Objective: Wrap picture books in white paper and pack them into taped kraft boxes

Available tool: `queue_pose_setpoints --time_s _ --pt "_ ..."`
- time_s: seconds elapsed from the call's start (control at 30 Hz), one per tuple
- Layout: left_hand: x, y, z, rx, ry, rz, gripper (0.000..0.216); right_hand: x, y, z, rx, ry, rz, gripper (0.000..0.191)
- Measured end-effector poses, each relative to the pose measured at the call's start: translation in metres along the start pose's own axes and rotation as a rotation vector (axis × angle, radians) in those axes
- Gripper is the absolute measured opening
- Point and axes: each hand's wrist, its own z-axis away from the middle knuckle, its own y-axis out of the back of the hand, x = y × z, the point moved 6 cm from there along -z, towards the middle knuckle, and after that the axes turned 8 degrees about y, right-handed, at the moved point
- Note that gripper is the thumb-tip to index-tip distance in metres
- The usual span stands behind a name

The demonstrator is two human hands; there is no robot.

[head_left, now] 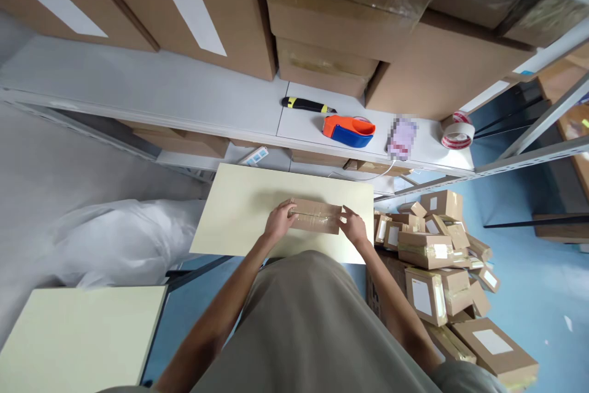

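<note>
A small brown cardboard box with shiny clear tape along its top lies on the pale yellow table before me. Its left end is gripped by my left hand, thumb on the near side and fingers curled over the edge. At the opposite end my right hand has its fingers closed on the box's right edge. Beyond the table, on the grey shelf, rest an orange and blue tape dispenser and a black and yellow utility knife.
Large cartons fill the back of the shelf. A phone with a cable and a tape roll sit at its right. Many taped parcels are heaped on the blue floor to the right. Left are plastic wrapping and a second table.
</note>
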Motion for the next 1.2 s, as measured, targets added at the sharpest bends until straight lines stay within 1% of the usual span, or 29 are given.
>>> queue_pose_setpoints --time_s 0.03,0.07,0.1,0.17,0.2,0.23,0.27,0.33,0.4,0.43,0.5,0.57,0.67,0.77,0.87,0.93,1.07,1.2 --pt "0.009 0.004 -0.002 0.006 -0.028 -0.009 0.04 -0.015 0.02 -0.007 0.032 0.064 0.05 0.026" --pt "0.02 0.009 -0.006 0.012 -0.065 -0.01 0.041 -0.033 0.044 -0.015 0.11 0.148 0.078 0.029" --pt "0.033 0.016 -0.01 0.021 -0.109 -0.002 0.043 -0.052 0.071 -0.024 0.219 0.239 0.105 0.034" --pt "0.065 0.035 -0.019 0.055 -0.225 0.041 0.043 -0.088 0.121 -0.044 0.392 0.389 0.187 0.042" --pt "0.083 0.047 -0.022 0.087 -0.282 0.073 0.043 -0.103 0.142 -0.056 0.453 0.425 0.239 0.045" --pt "0.1 0.06 -0.025 0.117 -0.335 0.103 0.043 -0.115 0.159 -0.07 0.492 0.438 0.292 0.048" --pt "0.116 0.072 -0.027 0.151 -0.382 0.134 0.043 -0.125 0.171 -0.084 0.494 0.441 0.345 0.052" --pt "0.145 0.095 -0.028 0.209 -0.465 0.196 0.039 -0.138 0.183 -0.115 0.443 0.4 0.426 0.058" --pt "0.165 0.113 -0.024 0.255 -0.523 0.25 0.036 -0.145 0.185 -0.141 0.37 0.349 0.481 0.058" --pt "0.171 0.119 -0.021 0.273 -0.543 0.271 0.035 -0.147 0.185 -0.151 0.344 0.325 0.501 0.056" --pt "0.175 0.127 -0.014 0.305 -0.566 0.309 0.032 -0.149 0.184 -0.161 0.313 0.289 0.526 0.049" --pt "0.171 0.131 -0.007 0.344 -0.569 0.349 0.03 -0.149 0.181 -0.158 0.312 0.274 0.537 0.042" --pt "0.154 0.137 0.008 0.415 -0.552 0.428 0.03 -0.151 0.172 -0.13 0.36 0.345 0.536 0.032" --pt "0.137 0.145 0.029 0.486 -0.543 0.521 0.035 -0.153 0.156 -0.085 0.454 0.515 0.523 0.027" --pt "0.131 0.156 0.053 0.526 -0.586 0.566 0.038 -0.154 0.142 -0.04 0.546 0.672 0.516 0.025" --pt "0.133 0.164 0.069 0.541 -0.623 0.564 0.037 -0.155 0.136 -0.019 0.58 0.738 0.512 0.025" --pt "0.138 0.179 0.089 0.602 -0.673 0.505 0.035 -0.161 0.134 0.001 0.606 0.804 0.518 0.026" --pt "0.142 0.187 0.093 0.625 -0.734 0.397 0.035 -0.169 0.134 0.01 0.586 0.845 0.536 0.026"
